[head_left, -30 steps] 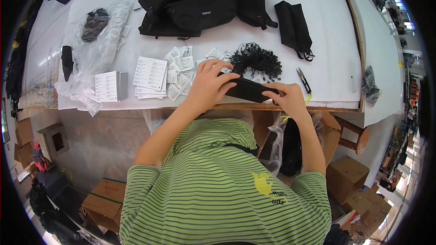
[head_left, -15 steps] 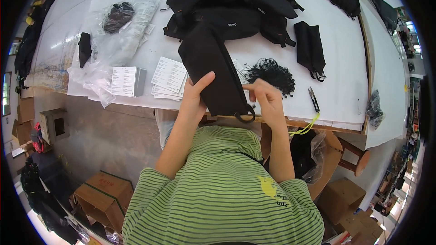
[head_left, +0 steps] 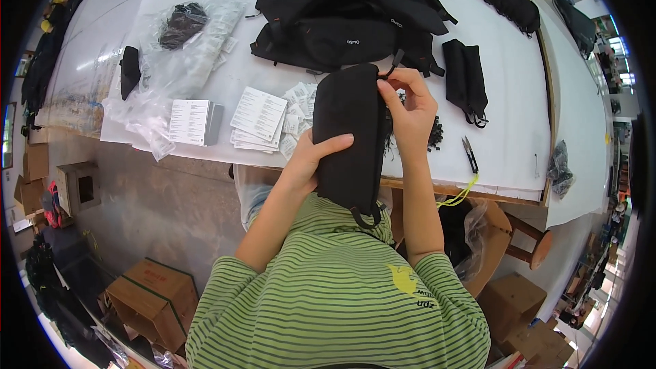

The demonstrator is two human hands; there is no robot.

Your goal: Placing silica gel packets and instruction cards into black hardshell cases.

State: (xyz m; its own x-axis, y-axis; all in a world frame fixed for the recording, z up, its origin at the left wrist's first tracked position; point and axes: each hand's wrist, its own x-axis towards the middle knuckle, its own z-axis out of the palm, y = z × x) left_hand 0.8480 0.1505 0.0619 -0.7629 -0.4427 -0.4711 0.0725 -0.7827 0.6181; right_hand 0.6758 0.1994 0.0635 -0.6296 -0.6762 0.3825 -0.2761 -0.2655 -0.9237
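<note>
1. Black fabric forms the long pouch (head_left: 352, 137), which is held upright above the near edge of the white table (head_left: 519, 130).
2. Its side is clasped by the left hand (head_left: 316, 157); its top corner is pinched by the right hand (head_left: 410, 106).
3. It is judged light, soft and floppy, so support at both ends is advised.
4. Paper cards (head_left: 258, 115) lie left of the pouch.

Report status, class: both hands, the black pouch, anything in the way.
Left hand grips the black pouch at mid-body. Right hand pinches its top end. Pouch held upright above the white table edge. Nothing blocking.
</note>
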